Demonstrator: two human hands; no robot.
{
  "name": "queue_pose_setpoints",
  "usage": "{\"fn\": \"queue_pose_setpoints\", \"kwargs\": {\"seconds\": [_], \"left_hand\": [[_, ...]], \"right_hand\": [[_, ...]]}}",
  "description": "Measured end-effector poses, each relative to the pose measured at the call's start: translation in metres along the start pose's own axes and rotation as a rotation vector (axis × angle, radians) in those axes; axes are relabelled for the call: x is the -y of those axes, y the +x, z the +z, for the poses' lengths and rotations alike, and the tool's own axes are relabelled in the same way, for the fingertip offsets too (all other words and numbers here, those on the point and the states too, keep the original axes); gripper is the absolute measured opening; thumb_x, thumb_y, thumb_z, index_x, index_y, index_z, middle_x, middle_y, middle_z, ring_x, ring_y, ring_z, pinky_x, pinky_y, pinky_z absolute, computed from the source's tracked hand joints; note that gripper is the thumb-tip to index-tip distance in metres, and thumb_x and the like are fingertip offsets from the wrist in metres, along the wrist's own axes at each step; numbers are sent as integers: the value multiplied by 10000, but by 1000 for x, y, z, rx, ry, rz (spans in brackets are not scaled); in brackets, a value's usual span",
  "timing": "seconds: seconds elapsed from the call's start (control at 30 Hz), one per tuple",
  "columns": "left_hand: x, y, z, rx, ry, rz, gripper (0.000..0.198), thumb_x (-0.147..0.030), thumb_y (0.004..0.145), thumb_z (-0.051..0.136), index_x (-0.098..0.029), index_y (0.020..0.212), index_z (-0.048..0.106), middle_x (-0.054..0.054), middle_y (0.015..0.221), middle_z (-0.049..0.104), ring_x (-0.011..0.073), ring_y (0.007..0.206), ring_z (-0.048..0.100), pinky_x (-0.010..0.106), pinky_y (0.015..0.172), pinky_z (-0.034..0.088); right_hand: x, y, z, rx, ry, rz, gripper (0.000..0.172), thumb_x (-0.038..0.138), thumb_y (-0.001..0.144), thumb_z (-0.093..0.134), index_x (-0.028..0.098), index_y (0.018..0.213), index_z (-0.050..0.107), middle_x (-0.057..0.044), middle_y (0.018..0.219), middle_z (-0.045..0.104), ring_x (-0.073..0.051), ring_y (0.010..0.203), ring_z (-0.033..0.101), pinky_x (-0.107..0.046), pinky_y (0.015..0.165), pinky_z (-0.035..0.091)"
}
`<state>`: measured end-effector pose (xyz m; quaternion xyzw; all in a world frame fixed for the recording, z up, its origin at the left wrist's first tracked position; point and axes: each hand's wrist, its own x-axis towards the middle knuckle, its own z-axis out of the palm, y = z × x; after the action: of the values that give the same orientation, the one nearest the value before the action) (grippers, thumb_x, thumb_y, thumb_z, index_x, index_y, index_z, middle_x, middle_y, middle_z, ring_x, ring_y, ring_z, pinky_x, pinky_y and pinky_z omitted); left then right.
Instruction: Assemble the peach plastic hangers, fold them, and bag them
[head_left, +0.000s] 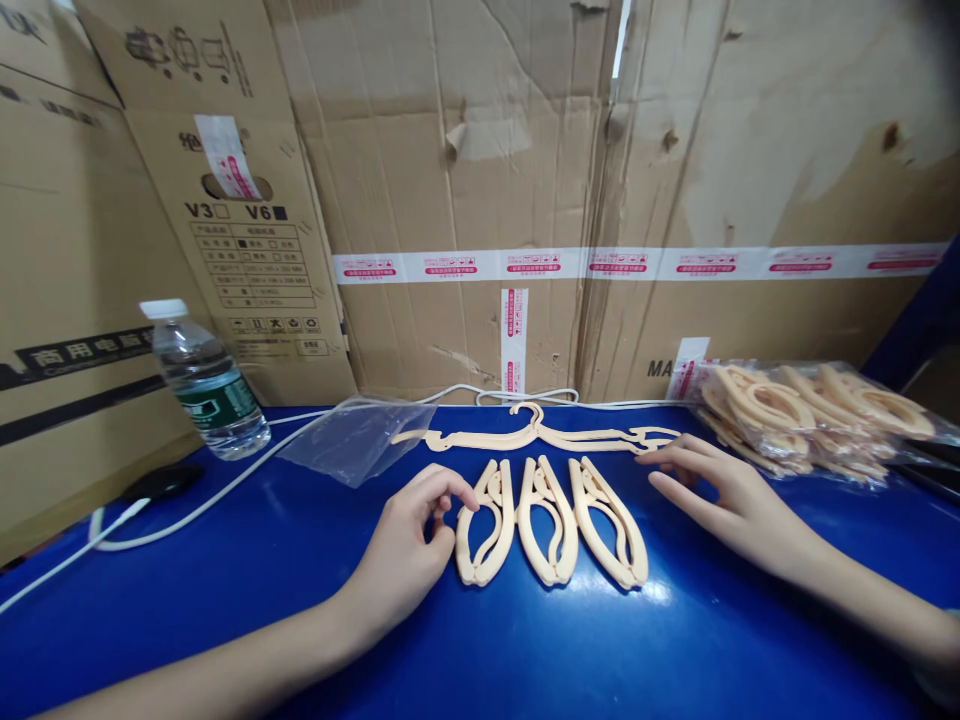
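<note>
Three folded cream plastic hangers lie side by side on the blue table: a left one (505, 520), a middle one (571, 530) and a right one (637, 555). Behind them an unfolded hanger (495, 439) is spread out, its hook pointing away. My left hand (412, 530) rests by the left folded hanger, fingers curled, the index fingertip at its edge; whether it grips anything is hard to make out. My right hand (724, 495) has its fingers apart, with fingertips near the right end of the unfolded hanger, holding nothing.
A clear plastic bag (349, 440) lies left of the unfolded hanger. Bagged folded hangers (817, 410) are piled at the right. At the left stand a water bottle (206, 385), a black device (163, 482) and white cables (195, 518). Cardboard (465, 190) walls the back.
</note>
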<state>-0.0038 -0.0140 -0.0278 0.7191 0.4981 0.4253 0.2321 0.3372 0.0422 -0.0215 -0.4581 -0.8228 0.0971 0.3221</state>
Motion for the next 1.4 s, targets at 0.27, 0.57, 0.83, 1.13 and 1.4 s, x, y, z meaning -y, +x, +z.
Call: {"fn": "queue_pose_setpoints", "kwargs": {"seconds": [0.27, 0.57, 0.83, 1.13, 1.4], "left_hand": [[0, -1, 0, -10, -35, -1, 348, -42, 548, 359, -217, 725, 602, 16, 846, 537, 168, 730, 467, 296, 650, 356], [1, -1, 0, -19, -17, 7, 349, -36, 547, 358, -213, 698, 619, 16, 841, 541, 156, 695, 468, 277, 616, 356], [-4, -1, 0, -22, -57, 55, 267, -50, 619, 386, -199, 702, 592, 15, 807, 559, 157, 738, 520, 279, 669, 403], [-4, 0, 0, -56, -144, 39, 168, -82, 625, 418, -197, 653, 538, 3, 753, 542, 157, 709, 534, 277, 655, 421], [-5, -1, -1, -61, -159, 16, 131, -97, 662, 440, -197, 646, 522, -1, 735, 544, 159, 707, 529, 278, 658, 415]], "right_hand": [[-3, 0, 2, 10, 0, 7, 344, 497, 943, 460, 228, 1049, 646, -84, 1048, 599, -253, 889, 608, -403, 764, 507], [-5, 1, 4, -12, -42, -54, 332, 486, 940, 467, 240, 1059, 655, -94, 1103, 602, -287, 1045, 588, -452, 937, 466], [-8, 1, 6, 8, -63, -79, 326, 475, 940, 474, 229, 1077, 639, -100, 1128, 595, -288, 1077, 572, -462, 952, 463], [-10, 1, 8, 50, -118, -106, 372, 477, 958, 445, 222, 1167, 616, -119, 1186, 582, -288, 1128, 553, -481, 994, 453], [-16, -4, 12, 155, -385, -123, 615, 581, 947, 383, 213, 1437, 434, -118, 1482, 419, -363, 1384, 309, -603, 1081, 336]]}}
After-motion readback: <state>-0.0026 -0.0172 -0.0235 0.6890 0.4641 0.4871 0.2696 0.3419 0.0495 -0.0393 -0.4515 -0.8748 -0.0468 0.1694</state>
